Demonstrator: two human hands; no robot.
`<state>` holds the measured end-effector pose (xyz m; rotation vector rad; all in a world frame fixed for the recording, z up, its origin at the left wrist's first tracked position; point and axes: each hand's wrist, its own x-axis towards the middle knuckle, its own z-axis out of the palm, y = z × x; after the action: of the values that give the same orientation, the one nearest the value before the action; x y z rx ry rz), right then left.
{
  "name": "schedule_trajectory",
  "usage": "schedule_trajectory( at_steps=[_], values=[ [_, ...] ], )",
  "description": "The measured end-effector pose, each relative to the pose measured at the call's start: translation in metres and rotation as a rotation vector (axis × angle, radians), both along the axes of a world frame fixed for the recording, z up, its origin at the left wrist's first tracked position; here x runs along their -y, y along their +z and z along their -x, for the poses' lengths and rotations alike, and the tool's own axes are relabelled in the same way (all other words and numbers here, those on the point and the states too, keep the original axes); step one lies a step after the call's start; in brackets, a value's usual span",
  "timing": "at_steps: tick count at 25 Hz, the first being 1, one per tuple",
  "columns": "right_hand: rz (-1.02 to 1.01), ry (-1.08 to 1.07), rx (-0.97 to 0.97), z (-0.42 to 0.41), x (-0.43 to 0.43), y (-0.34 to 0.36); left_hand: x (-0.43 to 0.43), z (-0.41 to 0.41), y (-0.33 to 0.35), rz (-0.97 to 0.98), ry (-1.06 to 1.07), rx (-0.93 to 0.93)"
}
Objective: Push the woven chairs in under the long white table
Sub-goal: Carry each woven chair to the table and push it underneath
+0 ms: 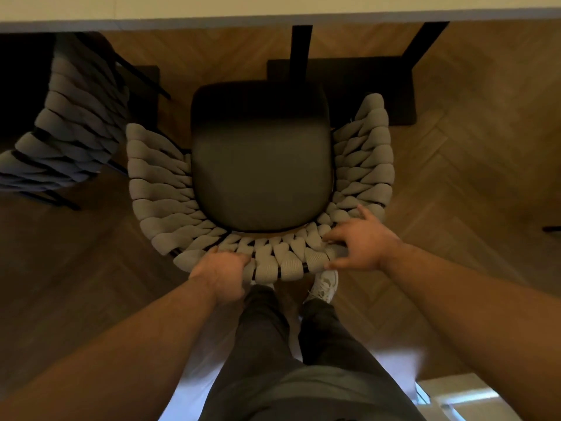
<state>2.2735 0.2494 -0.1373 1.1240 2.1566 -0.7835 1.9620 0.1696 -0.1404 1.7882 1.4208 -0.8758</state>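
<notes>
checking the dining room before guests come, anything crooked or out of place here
The woven chair on the left sits angled to the white table; the middle chair faces it squarely, seat mostly out.

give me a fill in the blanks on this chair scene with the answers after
1. The left hand grips the woven chair by its ____ rim; the right hand, fingers spread, is at the same rim.
2. A second woven chair stands to this one's ____.
3. The table ahead has a ____ top and black legs.
Missing words: back; left; white.
</notes>
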Motion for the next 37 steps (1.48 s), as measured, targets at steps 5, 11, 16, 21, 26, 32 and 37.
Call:
schedule_trajectory(
  at_steps=[5, 11, 16, 21, 26, 32, 37],
  values=[
    [-0.438, -0.867, -0.276, -0.028, -0.027, -0.023, 0.004, -0.039, -0.015, -0.024, 0.163, 0.096],
    [-0.075, -1.559, -0.325, -0.026, -0.068, -0.044, -0.002, -0.026, -0.023, -0.001, 0.134, 0.105],
    [-0.1, -1.535, -0.28, -0.026, -0.07, -0.037, 0.003, -0.017, -0.017, -0.033, 0.155, 0.136],
    [-0.225, -1.462, -0.345, 0.001, -0.075, -0.014, 0.0, 0.009, -0.003, -0.092, 0.183, 0.179],
    [-0.299, -1.482, -0.386, 0.017, -0.109, 0.001, -0.024, 0.005, -0.003, -0.19, 0.214, 0.222],
    [-0.337, -1.499, -0.272, 0.016, -0.134, 0.003, -0.066, 0.003, -0.012, -0.237, 0.203, 0.248],
    [-0.38, -1.418, -0.185, 0.018, -0.13, 0.004, -0.079, 0.005, -0.014, -0.228, 0.181, 0.211]
  ],
)
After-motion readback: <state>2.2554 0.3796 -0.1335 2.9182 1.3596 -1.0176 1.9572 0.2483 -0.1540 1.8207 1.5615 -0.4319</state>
